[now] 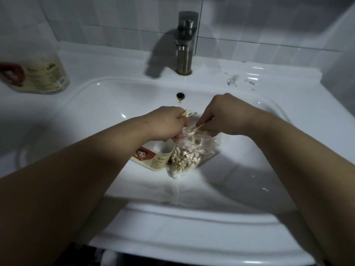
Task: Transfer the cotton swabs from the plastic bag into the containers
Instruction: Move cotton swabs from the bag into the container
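Sink (96,112): white basin filling most of the view, both forearms reaching into it from six o'clock.
Counter container (38,73): clear tub with a printed label, on the sink ledge at ten o'clock of the basin; pale contents inside (blurred, cannot tell what they are).
Faucet (185,45): brushed metal, upright at twelve o'clock on the back ledge.
Plastic bag (194,150): clear and crumpled, in the middle of the basin, its mouth up under the hands, its closed end toward six o'clock.
Right hand (224,114): at the bag's mouth from two o'clock, fingers curled down and pinching a few sticks.
Left hand (169,125): at nine o'clock of the bag, closed in a fist round the swab bundle; whether its lower fingers also hold the bag edge, cannot tell.
Basin container (151,156): cream tub with a red cartoon label, lying tilted below the left hand, touching the bag at its three o'clock side.
Cotton swabs (182,158): wooden-stemmed, most heaped in the bag's lower end.
Swab bundle (187,113): tips poking out of the left fist toward one o'clock.
Overflow hole (180,96): dark, on the back wall at twelve o'clock.
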The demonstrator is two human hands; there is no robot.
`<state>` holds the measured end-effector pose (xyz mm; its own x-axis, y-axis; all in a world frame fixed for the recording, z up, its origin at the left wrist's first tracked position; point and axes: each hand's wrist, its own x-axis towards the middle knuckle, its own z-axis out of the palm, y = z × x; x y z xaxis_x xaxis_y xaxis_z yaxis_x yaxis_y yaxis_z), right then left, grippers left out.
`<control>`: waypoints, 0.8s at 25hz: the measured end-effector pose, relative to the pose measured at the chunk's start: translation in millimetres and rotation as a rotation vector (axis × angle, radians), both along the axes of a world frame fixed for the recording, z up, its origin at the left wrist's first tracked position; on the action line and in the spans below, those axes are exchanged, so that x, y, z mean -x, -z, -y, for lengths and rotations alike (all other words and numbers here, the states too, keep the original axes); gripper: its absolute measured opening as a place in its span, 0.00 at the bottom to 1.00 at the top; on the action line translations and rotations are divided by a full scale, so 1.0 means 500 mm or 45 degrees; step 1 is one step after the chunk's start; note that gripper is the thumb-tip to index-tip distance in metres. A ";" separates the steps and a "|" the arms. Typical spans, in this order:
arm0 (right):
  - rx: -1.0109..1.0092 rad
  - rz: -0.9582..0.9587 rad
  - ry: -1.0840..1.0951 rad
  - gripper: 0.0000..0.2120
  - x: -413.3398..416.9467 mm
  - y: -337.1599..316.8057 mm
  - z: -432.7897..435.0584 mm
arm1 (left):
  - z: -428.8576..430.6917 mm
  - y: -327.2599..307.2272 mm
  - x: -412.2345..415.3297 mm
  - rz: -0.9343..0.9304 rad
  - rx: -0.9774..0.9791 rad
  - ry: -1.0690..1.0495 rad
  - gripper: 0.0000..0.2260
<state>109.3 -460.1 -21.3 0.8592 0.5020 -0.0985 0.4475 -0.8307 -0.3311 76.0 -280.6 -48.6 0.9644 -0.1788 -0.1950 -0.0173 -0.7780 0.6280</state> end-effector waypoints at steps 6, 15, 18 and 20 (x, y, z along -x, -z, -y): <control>-0.239 -0.038 0.134 0.09 -0.004 -0.017 0.021 | -0.003 0.004 -0.004 -0.076 0.032 -0.074 0.10; -0.929 -0.350 0.404 0.08 -0.017 -0.019 0.032 | -0.005 0.007 -0.023 -0.006 0.436 -0.304 0.08; -1.186 -0.474 0.476 0.07 -0.023 -0.012 0.034 | -0.006 0.003 -0.025 -0.037 0.575 -0.305 0.04; -1.241 -0.520 0.486 0.05 -0.022 -0.012 0.033 | -0.001 -0.002 -0.016 -0.041 0.592 -0.242 0.02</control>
